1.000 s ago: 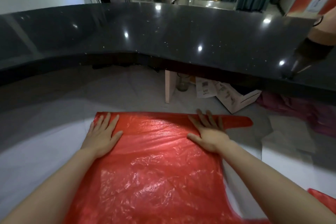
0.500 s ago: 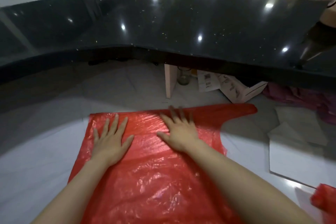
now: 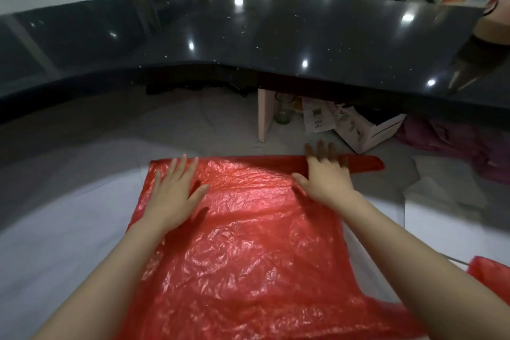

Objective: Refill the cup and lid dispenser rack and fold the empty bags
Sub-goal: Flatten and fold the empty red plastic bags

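Note:
A red plastic bag (image 3: 248,243) lies spread flat on the white work surface (image 3: 55,229) in front of me, one handle strip reaching out to the right at its far edge. My left hand (image 3: 174,190) presses flat on the bag's far left corner, fingers straight and spread. My right hand (image 3: 325,174) lies flat on the far edge near the handle, its fingertips reaching past the bag's edge. Neither hand holds anything. The cup and lid dispenser rack is out of view.
A black curved counter (image 3: 248,41) overhangs the far side. Beneath it stand a pink board, a glass jar (image 3: 283,110) and an open white box (image 3: 367,130). Purple bags (image 3: 455,143) and white paper (image 3: 447,196) lie right. Another red bag (image 3: 491,270) shows at the lower right.
My right hand slid left toward the middle of the bag, then back right to the far edge by the handle. My left hand stayed pressed near the left corner.

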`<move>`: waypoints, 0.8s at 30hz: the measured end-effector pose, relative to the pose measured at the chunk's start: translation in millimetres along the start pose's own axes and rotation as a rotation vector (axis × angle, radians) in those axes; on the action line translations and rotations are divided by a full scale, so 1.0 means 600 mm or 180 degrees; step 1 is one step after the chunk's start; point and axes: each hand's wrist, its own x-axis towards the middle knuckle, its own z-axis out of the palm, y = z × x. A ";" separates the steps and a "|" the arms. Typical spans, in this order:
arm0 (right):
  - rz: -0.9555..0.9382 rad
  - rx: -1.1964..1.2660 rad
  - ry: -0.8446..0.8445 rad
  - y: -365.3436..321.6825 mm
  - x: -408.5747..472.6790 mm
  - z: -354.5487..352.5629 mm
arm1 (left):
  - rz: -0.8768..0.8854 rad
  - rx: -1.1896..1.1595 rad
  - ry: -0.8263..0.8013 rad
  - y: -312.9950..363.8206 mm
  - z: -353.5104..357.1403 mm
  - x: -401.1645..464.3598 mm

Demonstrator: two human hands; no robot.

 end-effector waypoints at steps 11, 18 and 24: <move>-0.0874 0.0317 -0.0761 -0.210 -0.182 0.092 | -0.0483 -0.0264 -0.0499 -0.047 0.040 -0.197; -0.1004 -0.0037 -0.0429 -0.164 -0.188 0.119 | -0.0570 0.0082 -0.0420 -0.046 0.062 -0.224; -0.1064 0.0119 -0.0325 -0.109 -0.203 0.086 | -0.0362 -0.0427 -0.0095 -0.050 0.041 -0.261</move>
